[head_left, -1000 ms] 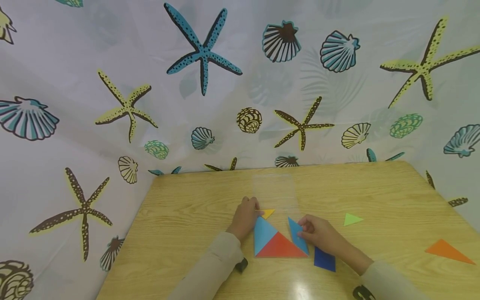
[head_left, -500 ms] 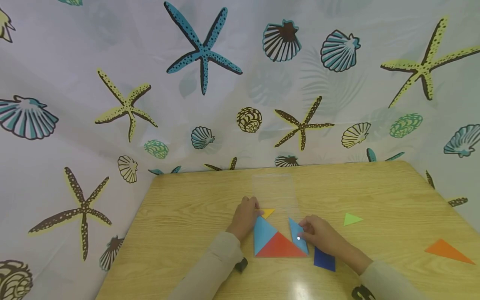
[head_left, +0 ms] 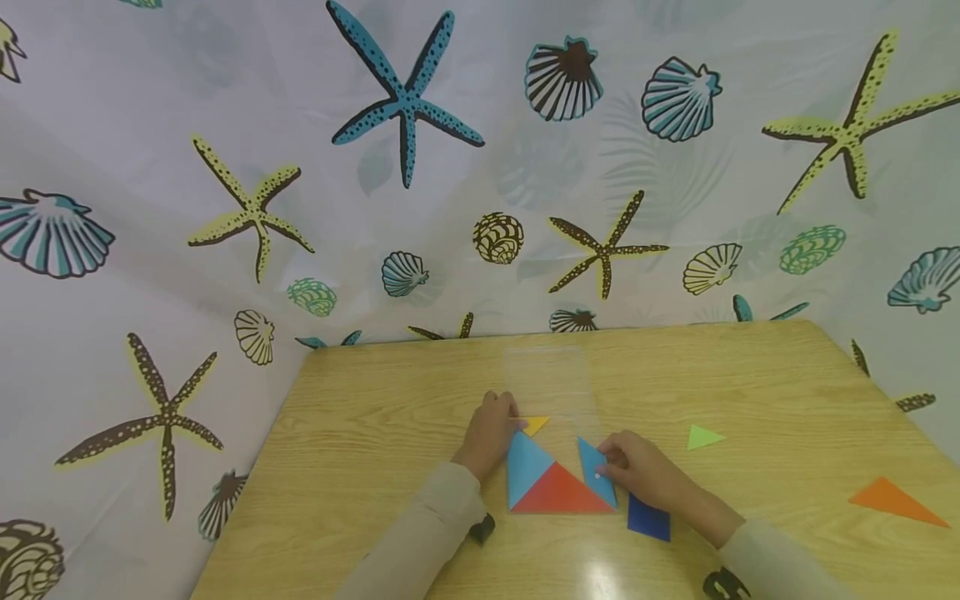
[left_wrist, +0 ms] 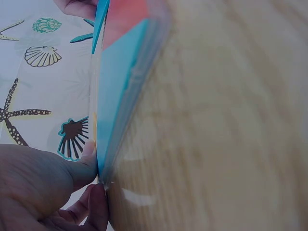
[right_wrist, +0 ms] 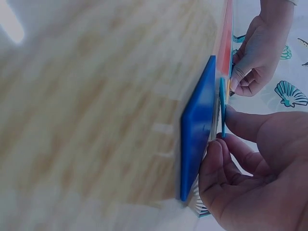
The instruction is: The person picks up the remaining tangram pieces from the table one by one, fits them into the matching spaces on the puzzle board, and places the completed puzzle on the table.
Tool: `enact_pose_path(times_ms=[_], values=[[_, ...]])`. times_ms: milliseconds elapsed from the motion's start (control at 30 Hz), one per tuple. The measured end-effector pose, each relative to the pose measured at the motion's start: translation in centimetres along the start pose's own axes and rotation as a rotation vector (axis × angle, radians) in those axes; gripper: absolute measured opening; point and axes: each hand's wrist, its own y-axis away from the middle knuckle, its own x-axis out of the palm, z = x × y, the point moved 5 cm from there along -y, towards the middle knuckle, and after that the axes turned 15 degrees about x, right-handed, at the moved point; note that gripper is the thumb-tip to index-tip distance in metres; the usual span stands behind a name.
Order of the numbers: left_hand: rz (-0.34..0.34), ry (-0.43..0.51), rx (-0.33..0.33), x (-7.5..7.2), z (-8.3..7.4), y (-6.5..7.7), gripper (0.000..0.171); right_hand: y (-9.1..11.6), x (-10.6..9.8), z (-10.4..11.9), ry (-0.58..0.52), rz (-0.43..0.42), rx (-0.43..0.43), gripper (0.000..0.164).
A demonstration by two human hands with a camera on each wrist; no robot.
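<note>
- The piece that matters most, a slim blue piece (head_left: 590, 462), is at the right edge of the clear tray (head_left: 547, 375), on the near half of the table (head_left: 390, 417).
- The right hand (head_left: 637, 471) is the nearer one: its thumb and fingertips close in a narrow pinch on this piece, from the piece's right side.
- From that grip the piece reaches leftward, over the tray. Its long axis slants from a far-left tip down to a near-right tip, the near tip by the right corner of the red triangle (head_left: 561, 493).
- Whether it rests flat or is slightly lifted cannot be told; the right wrist view shows it nearly edge-on.
- The red triangle's long side runs along the tray's near edge; the light blue triangle (head_left: 528, 467) runs along its left edge, against the red one.
- The left hand (head_left: 487, 433) is across at the tray's left edge, thumb and fingers bent close together by the left end of the yellow triangle (head_left: 537, 426). I cannot tell whether it pinches that triangle or the tray's rim.
- A dark blue piece (head_left: 647, 518) lies outside the tray, near its near-right corner and partly under the right hand in the head view.
</note>
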Motion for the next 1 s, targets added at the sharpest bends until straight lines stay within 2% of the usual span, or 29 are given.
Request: enact_pose_path(times_ms=[200, 700, 1000], values=[[-0.010, 0.005, 0.012, -0.09, -0.05, -0.10, 0.017, -0.10, 0.02, 0.00, 0.009, 0.012, -0.023, 0.024], [-0.004, 0.026, -0.008, 0.06, 0.25, -0.11, 0.016, -0.47, 0.38, -0.46, 0.011, 0.027, -0.111, 0.020], [0.000, 0.034, -0.012, 0.08, 0.29, -0.11, 0.016, -0.34, 0.34, -0.31, -0.003, 0.038, -0.123, 0.018]])
